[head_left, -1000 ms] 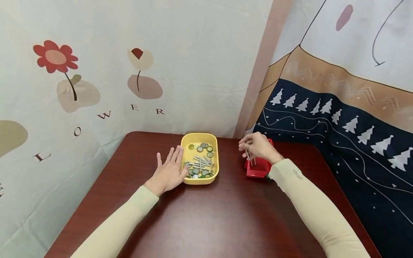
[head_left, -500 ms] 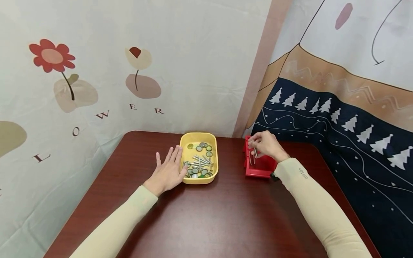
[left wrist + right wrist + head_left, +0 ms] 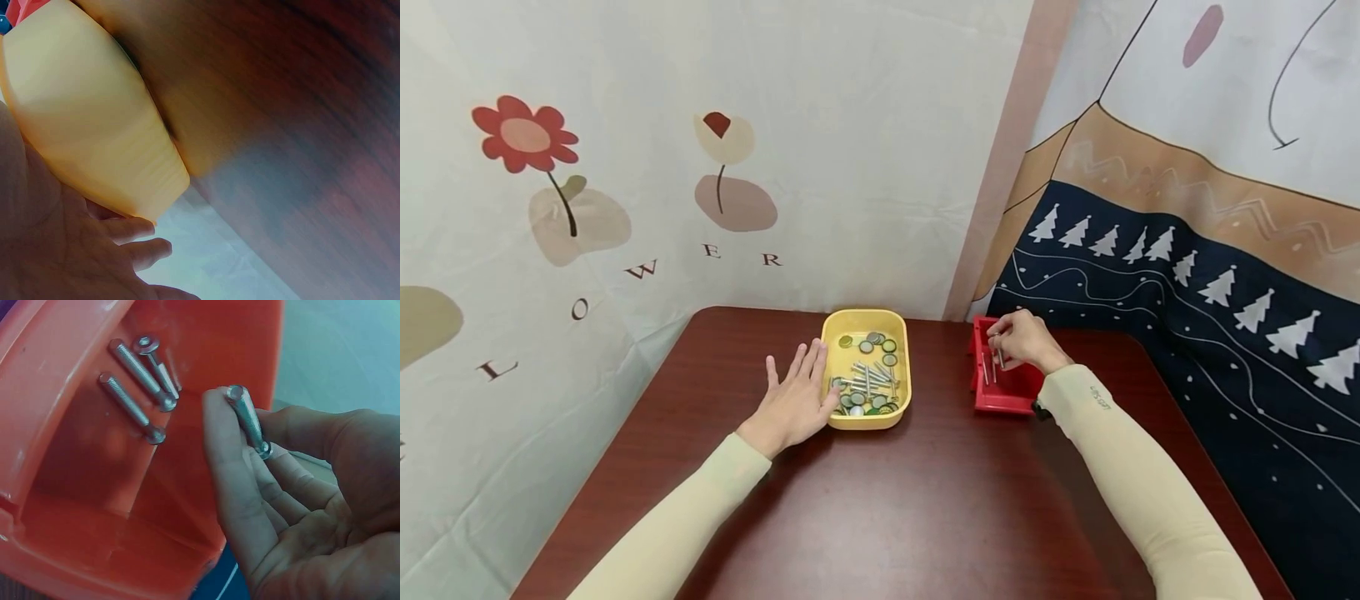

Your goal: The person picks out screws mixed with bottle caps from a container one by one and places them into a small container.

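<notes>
Table (image 3: pixel 700 367): we see glossy, reddish-brown wood grain beneath and around the left fingers.
Left hand (image 3: pixel 786 407): its fingers are straight and spread, laid along the tray's outer left side and gripping nothing; we judge this steadies the tray against sliding.
Yellow tray (image 3: pixel 868 422): just right of the left fingers, smooth and plastic-looking, oblong with rounded corners; its raised wall probably keeps small pieces from rolling off.
Discs (image 3: pixel 890 360): right of the left fingers, inside the tray, flat and round, mostly grey-faced with darker rims, a few yellowish or green.
Tray bolts (image 3: pixel 867 379): among the discs, a loose heap of slim, shiny metal shanks lying at differing angles.
Red bin (image 3: pixel 1003 406): below the right fingers, glossy, with angled walls that likely stop bolts from scattering.
Bin bolts (image 3: pixel 131 400): left of the right fingertips, three show in the right wrist view, threaded, with rounded heads.
Held bolt (image 3: pixel 250 419): between right thumb and finger, silvery, tilted steeply; we think the light pinch allows fine aim.
Right hand (image 3: pixel 1030 342): its fingers are curled, pinching that bolt over the bin.
</notes>
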`<state>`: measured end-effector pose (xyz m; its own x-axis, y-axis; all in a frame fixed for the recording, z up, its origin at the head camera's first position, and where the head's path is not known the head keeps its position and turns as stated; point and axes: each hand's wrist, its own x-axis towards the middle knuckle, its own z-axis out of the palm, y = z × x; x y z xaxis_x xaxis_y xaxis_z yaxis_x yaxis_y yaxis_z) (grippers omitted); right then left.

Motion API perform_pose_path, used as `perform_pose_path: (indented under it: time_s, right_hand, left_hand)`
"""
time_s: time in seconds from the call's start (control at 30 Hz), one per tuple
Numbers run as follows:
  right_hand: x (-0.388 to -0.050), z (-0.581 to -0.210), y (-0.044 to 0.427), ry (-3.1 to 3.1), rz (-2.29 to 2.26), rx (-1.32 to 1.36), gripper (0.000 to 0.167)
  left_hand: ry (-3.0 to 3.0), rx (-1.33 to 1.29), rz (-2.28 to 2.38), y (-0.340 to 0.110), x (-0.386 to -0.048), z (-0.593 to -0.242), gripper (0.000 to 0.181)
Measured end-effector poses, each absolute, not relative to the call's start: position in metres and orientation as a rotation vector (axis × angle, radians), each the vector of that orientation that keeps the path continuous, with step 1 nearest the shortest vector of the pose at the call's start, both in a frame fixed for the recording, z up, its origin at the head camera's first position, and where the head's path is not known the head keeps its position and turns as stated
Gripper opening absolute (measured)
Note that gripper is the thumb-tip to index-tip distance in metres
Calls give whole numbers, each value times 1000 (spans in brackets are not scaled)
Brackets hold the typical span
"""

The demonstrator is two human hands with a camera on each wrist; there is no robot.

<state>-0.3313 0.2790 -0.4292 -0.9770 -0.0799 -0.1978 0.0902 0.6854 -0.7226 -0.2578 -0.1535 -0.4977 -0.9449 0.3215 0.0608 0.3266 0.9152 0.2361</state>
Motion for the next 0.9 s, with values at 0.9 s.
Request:
perform_pose_path:
  time_s: [0.9]
  right_hand:
    - [-325,-427,271,3049,-768,-223,35]
  left_hand:
    - [-3050,-516,-418,-153,-252,-494,85]
